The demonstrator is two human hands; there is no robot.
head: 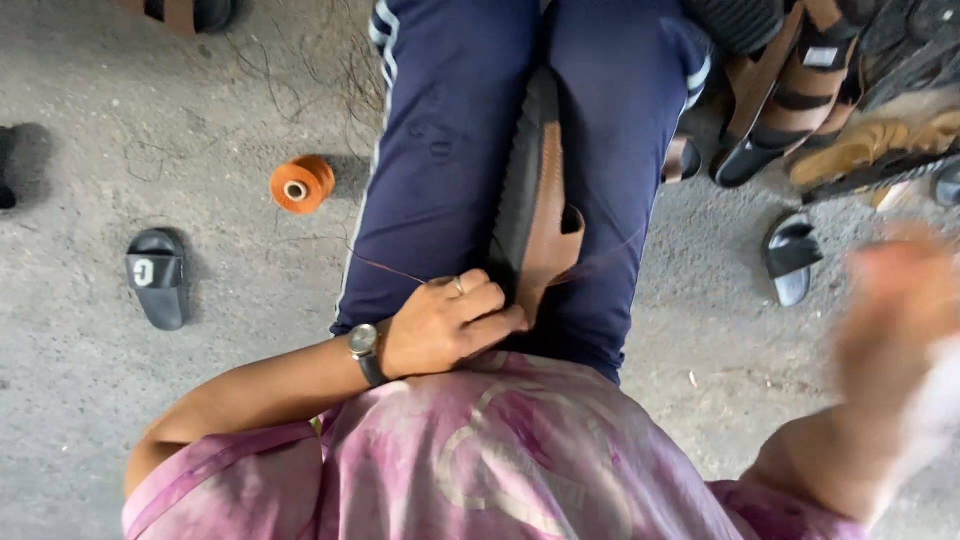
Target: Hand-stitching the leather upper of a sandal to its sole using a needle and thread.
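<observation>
Brown leather sandal with a dark sole [540, 200] stands clamped on edge between the person's knees, over dark blue track trousers with white side stripes [440, 130]. Position: centre of view, toe end pointing away from the body, strap side facing right.

Left hands entry: the left hand [450, 325] is closed, fingers curled and pressed against the near end of the sandal, steadying it; a ring and a wristwatch [364, 342] are worn on that side. A thin brown thread [385, 265] runs across the left thigh to that hand, and a second strand appears to run from the sandal toward the right.

Right hand [900, 300]: raised well out to the right and heavily blurred. Whether it is spread or pinching the thread cannot be told.

Progress, as judged: stitching along the sole edge looks to be under way. How much of the seam is finished cannot be read from this angle.

Surroundings: an orange spool of thread [302, 184] lies on the grey concrete floor [90, 400] to the left, a black slide sandal [157, 276] beyond it, and a heap of brown and black sandals [830, 90] at upper right.
</observation>
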